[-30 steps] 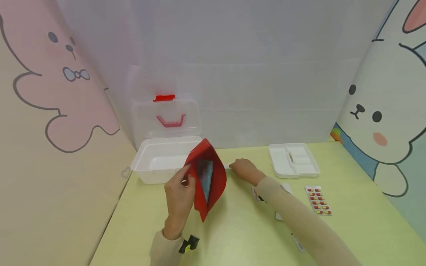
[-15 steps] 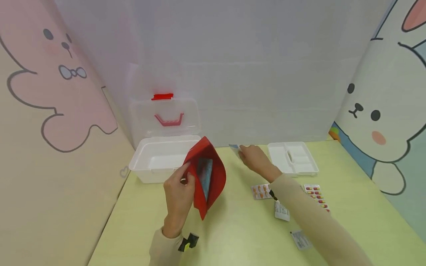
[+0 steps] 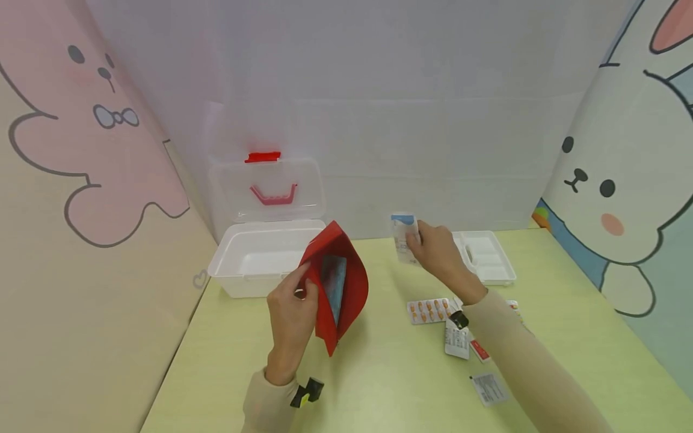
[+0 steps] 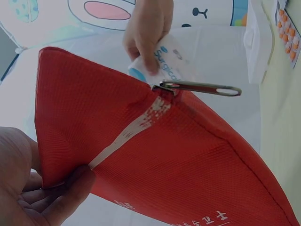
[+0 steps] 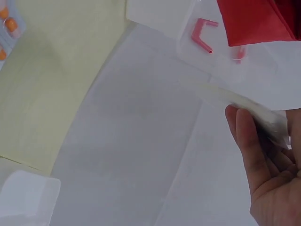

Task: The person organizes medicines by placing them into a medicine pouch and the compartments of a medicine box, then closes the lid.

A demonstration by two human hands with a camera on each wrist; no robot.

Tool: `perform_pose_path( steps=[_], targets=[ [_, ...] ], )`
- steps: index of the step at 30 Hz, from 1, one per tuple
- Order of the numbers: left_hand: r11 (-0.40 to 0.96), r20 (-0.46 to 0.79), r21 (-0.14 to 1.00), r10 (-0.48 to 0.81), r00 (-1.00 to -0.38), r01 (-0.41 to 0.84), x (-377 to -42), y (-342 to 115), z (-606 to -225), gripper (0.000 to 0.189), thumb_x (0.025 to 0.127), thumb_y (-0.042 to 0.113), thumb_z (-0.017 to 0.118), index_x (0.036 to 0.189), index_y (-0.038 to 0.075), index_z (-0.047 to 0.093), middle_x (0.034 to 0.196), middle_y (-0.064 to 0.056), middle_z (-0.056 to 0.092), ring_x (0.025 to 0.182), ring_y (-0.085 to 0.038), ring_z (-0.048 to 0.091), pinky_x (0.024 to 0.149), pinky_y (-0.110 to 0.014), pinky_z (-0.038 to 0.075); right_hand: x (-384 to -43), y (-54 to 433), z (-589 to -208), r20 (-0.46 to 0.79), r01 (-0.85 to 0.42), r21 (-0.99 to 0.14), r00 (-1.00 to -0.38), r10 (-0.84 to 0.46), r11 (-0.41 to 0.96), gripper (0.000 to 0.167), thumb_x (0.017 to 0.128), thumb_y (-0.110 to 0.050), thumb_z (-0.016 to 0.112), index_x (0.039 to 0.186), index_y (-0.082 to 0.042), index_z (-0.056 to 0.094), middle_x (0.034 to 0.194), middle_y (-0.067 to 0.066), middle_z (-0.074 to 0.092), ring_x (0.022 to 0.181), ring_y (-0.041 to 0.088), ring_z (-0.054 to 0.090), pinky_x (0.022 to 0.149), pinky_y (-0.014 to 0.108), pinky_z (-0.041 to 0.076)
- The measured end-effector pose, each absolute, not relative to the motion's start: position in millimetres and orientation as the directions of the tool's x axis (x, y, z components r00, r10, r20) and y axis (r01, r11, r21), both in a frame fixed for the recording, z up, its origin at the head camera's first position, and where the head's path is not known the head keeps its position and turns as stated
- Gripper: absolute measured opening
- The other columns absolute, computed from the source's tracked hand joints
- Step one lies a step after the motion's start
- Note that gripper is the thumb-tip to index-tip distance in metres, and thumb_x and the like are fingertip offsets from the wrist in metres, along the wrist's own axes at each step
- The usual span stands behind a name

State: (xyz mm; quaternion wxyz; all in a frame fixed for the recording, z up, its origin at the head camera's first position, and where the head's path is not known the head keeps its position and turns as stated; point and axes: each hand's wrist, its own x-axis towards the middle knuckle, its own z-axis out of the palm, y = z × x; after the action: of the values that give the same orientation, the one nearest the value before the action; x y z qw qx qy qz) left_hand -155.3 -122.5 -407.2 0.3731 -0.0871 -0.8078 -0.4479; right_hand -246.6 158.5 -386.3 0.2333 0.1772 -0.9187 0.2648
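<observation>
Pouch red, white print; light-blue item inside. Small packet right of it white, blue band, blue lettering. Far-left box white, lid handle pinkish red, latch bright red. Table pale yellow-green. Blister pack silver, pills orange.

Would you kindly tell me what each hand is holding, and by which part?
Left hand: red zip pouch, by one edge. Right hand: white-and-blue packet, by a side edge.
</observation>
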Motion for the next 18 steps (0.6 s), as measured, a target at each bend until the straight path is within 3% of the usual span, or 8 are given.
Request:
perform_pose_path(
  steps=[4,12,18],
  targets=[
    [0.577,0.678,0.663,-0.195,-0.709,0.476,-156,-121,-406,0.030,0.085,-0.004,0.059,0.113,0.000,0.072,0.101,-0.016,0.075,0.067,-0.020,0.068,0.058,-0.024,0.057,-238,162,-380,0.561,-0.457,-0.447,-0.813,-0.157,0.769,0.024,0.094,-0.014,0.056,0.101,0.006,0.067,0.079,0.023,0.073,0.060,0.030,0.070,0.048,0.037,0.052],
    [0.564,0.676,0.665,-0.177,-0.715,0.489,-156,-115,-406,0.031,0.085,-0.004,0.061,0.115,-0.001,0.071,0.101,-0.016,0.074,0.069,-0.020,0.068,0.059,-0.028,0.058,-201,145,-364,0.577,-0.477,-0.601,-0.814,-0.065,0.641,0.023,0.092,-0.015,0.058,0.099,0.003,0.069,0.081,0.020,0.075,0.066,0.028,0.073,0.048,0.027,0.052],
    [0.556,0.682,0.662,-0.168,-0.712,0.503,-158,-110,-405,0.032,0.085,-0.004,0.059,0.115,0.000,0.071,0.102,-0.016,0.074,0.069,-0.020,0.068,0.059,-0.029,0.058,-180,130,-359,0.599,-0.526,-0.625,-0.797,-0.079,0.577,0.018,0.091,-0.011,0.059,0.098,0.002,0.069,0.083,0.018,0.075,0.067,0.025,0.074,0.051,0.026,0.055]
  ],
)
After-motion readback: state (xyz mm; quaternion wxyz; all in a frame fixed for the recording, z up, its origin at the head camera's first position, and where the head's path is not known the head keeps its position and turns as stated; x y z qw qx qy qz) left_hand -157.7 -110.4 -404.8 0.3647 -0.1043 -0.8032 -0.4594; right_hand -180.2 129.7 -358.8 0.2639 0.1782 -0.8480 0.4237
